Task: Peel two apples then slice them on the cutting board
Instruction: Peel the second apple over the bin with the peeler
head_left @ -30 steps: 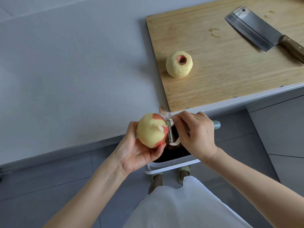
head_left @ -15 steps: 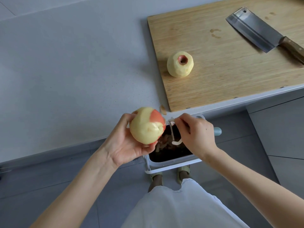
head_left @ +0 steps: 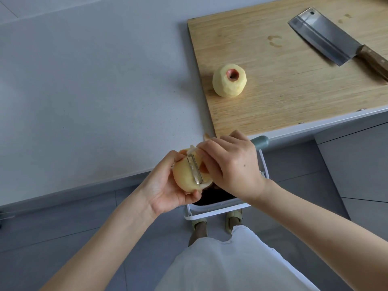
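My left hand (head_left: 165,185) grips a mostly peeled apple (head_left: 184,175) in front of the counter edge, over a bin. A little red skin shows on its right side. My right hand (head_left: 233,166) grips a peeler (head_left: 195,169) with a grey-blue handle end (head_left: 260,142); its metal blade lies against the apple's pale flesh. A second apple (head_left: 229,80), peeled except for red skin around its top hollow, stands on the wooden cutting board (head_left: 273,91) near the board's left edge.
A cleaver (head_left: 323,36) with a wooden handle lies at the board's far right. A white-rimmed bin (head_left: 214,208) holding dark peelings stands on the floor under my hands. A scrap of peel (head_left: 206,136) lies at the counter edge. Grey countertop (head_left: 94,91) stretches left.
My left hand turned the apple and brought it back right. My right hand laid the peeler blade on the apple again after lifting off it.
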Available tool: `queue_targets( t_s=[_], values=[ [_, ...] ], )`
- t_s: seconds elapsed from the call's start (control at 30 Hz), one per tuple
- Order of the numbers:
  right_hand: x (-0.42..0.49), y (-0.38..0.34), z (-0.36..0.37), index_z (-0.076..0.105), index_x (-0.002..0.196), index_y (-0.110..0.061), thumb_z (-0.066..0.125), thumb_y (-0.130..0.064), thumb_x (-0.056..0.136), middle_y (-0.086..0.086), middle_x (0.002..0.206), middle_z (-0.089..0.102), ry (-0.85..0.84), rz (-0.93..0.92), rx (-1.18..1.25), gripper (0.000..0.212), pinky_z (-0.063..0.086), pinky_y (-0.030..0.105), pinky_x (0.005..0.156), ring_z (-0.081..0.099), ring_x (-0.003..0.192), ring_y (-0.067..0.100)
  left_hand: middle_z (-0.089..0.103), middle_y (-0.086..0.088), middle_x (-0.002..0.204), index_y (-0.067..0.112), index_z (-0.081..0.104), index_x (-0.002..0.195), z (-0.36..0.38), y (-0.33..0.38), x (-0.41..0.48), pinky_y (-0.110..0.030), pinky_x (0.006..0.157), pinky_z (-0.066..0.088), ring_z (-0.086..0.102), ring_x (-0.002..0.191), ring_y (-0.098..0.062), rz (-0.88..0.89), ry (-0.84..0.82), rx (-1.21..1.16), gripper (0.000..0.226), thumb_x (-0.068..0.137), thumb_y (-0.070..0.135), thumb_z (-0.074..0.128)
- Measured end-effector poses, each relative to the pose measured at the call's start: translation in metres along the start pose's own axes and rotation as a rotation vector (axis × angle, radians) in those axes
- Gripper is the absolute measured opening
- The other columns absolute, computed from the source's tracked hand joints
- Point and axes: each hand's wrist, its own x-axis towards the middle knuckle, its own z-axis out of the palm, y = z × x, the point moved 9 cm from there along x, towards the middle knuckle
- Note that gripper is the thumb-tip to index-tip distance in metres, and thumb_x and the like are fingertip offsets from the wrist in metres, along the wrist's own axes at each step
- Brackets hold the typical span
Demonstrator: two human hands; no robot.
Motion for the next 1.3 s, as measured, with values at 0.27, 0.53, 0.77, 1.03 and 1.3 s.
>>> queue_targets(
  t_s=[0.27,0.53,0.77,1.03,1.3],
  values=[
    [-0.002,0.017,0.005,0.065,0.073,-0.007,0.049,-0.018,0.091,-0.002,0.055,0.058,-0.051,0.104,0.164,0.027,0.039,0.036,0.052,0.056,0.05,0.021,0.061,-0.014,0.08,0.012,0.07,0.066,0.001,-0.005,-0.003,-0.022,0.044,0.042,0.052,0.059,-0.027,-0.075,-0.077,-0.029,0.027,0.068,0.028,0.049],
    [-0.008,0.029,0.015,0.063,0.07,-0.008,0.049,-0.018,0.09,-0.009,0.05,0.05,-0.08,0.153,0.175,0.026,0.038,0.032,0.049,0.044,0.042,0.015,0.059,-0.018,0.087,0.01,0.063,0.087,0.001,-0.008,0.002,-0.025,0.045,0.042,0.049,0.062,-0.029,-0.078,-0.215,-0.13,0.044,0.048,0.022,0.078],
    [-0.038,0.056,0.032,0.062,0.065,-0.012,0.046,-0.024,0.09,-0.004,0.041,0.045,-0.124,0.296,0.089,0.032,0.033,0.023,0.048,0.039,0.035,0.019,0.062,-0.019,0.087,0.025,0.053,0.094,-0.004,0.015,-0.002,-0.027,0.047,0.044,0.054,0.064,-0.035,-0.015,-0.219,-0.145,0.055,0.046,0.021,0.079],
    [-0.013,0.022,0.004,0.068,0.094,-0.014,0.044,-0.03,0.093,-0.022,0.051,0.036,-0.1,0.295,0.316,0.029,0.031,0.019,0.055,0.039,0.053,0.008,0.064,-0.016,0.092,0.013,0.072,0.079,-0.007,0.009,0.007,-0.027,0.05,0.044,0.059,0.075,-0.034,-0.006,-0.049,-0.104,0.028,0.07,0.025,0.048],
    [-0.054,0.047,0.02,0.07,0.104,-0.007,0.041,-0.026,0.094,-0.006,0.057,0.061,-0.175,0.233,0.231,0.036,0.031,0.023,0.056,0.049,0.059,0.012,0.058,-0.033,0.115,-0.002,0.065,0.105,-0.001,0.002,0.009,-0.028,0.049,0.049,0.063,0.089,-0.05,-0.137,-0.098,-0.277,0.06,0.05,0.022,0.063]
  ],
)
